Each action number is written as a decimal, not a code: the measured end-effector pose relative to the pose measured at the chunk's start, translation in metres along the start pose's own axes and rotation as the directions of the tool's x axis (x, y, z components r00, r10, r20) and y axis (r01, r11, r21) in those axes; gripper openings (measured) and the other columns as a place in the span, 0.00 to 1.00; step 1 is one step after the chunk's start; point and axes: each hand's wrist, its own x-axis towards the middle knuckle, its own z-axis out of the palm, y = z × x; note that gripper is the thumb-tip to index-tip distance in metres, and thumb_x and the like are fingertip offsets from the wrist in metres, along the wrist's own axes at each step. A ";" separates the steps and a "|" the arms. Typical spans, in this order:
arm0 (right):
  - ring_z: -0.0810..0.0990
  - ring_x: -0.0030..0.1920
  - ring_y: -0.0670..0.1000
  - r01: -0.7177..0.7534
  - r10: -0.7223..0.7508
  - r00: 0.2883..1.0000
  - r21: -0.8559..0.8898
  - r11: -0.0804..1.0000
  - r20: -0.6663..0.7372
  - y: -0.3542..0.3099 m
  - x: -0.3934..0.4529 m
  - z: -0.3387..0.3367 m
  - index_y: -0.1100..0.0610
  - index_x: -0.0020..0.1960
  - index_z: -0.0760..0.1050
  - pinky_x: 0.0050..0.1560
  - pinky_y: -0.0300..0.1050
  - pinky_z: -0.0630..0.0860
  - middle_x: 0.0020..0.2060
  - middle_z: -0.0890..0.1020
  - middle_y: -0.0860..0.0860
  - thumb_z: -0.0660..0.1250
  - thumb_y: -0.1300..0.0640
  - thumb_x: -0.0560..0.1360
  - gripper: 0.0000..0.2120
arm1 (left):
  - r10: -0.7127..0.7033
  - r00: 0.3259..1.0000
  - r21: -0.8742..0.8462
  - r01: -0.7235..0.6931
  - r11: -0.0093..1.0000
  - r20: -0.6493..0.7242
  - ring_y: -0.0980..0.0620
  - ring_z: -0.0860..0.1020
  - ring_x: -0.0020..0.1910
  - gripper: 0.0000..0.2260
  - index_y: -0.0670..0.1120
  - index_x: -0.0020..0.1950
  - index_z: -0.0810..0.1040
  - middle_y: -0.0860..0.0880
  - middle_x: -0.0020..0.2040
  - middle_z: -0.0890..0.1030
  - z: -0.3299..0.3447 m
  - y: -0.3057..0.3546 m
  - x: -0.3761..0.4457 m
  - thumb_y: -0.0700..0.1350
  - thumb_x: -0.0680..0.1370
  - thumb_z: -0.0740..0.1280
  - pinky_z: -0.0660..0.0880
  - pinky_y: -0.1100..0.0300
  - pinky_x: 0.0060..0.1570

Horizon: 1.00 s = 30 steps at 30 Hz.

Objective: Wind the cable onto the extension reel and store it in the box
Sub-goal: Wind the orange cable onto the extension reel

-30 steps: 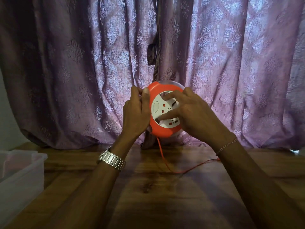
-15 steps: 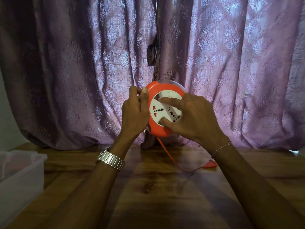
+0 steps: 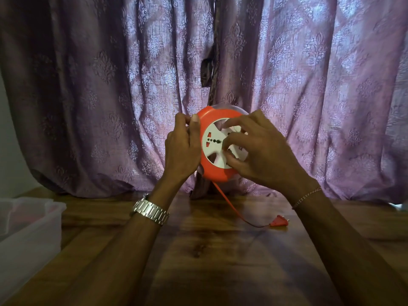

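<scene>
I hold an orange extension reel [image 3: 215,173] upright above the wooden table [image 3: 198,261], its white socket face toward me. My left hand [image 3: 182,149] grips the reel's left rim. My right hand [image 3: 258,151] has its fingers pressed on the white socket disc [image 3: 212,140], covering its right half. A thin orange cable [image 3: 227,202] drops from the reel's bottom to the table and ends in an orange plug [image 3: 279,221] lying to the right. A translucent plastic box [image 3: 28,235] stands at the table's left edge.
A purple patterned curtain [image 3: 309,85] hangs close behind the reel and reaches the table's far edge. A pale wall [image 3: 11,162] shows at far left behind the box.
The white socket disc has turned under my right fingers. The loose cable has shortened, and the plug has slid leftward into view from behind my right forearm.
</scene>
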 end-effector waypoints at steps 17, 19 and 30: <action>0.72 0.56 0.59 -0.085 0.159 0.947 -0.260 0.962 0.278 -0.011 0.001 -0.002 0.33 0.60 0.77 0.48 0.54 0.64 0.62 0.76 0.54 0.48 0.42 0.68 0.27 | -0.018 0.999 -0.024 0.019 1.000 0.043 0.48 0.81 0.35 0.18 0.47 0.51 0.69 0.49 0.33 0.80 -0.001 0.001 -0.003 0.61 0.82 0.52 0.78 0.43 0.34; 0.73 0.55 0.58 -0.110 0.183 0.949 -0.275 0.955 0.256 -0.009 0.000 -0.002 0.32 0.63 0.74 0.48 0.53 0.64 0.59 0.76 0.54 0.50 0.43 0.69 0.26 | -0.017 0.999 -0.024 0.018 1.000 0.038 0.46 0.82 0.36 0.19 0.47 0.51 0.69 0.49 0.34 0.80 0.000 0.001 -0.002 0.61 0.82 0.52 0.78 0.43 0.36; 0.69 0.49 0.57 -0.199 0.225 0.972 -0.266 0.943 0.070 -0.004 -0.002 0.006 0.37 0.68 0.72 0.47 0.54 0.67 0.47 0.74 0.53 0.63 0.34 0.68 0.28 | -0.010 1.000 -0.006 0.010 1.000 0.004 0.49 0.79 0.31 0.16 0.48 0.49 0.68 0.51 0.31 0.77 0.000 0.002 -0.001 0.59 0.83 0.53 0.76 0.44 0.33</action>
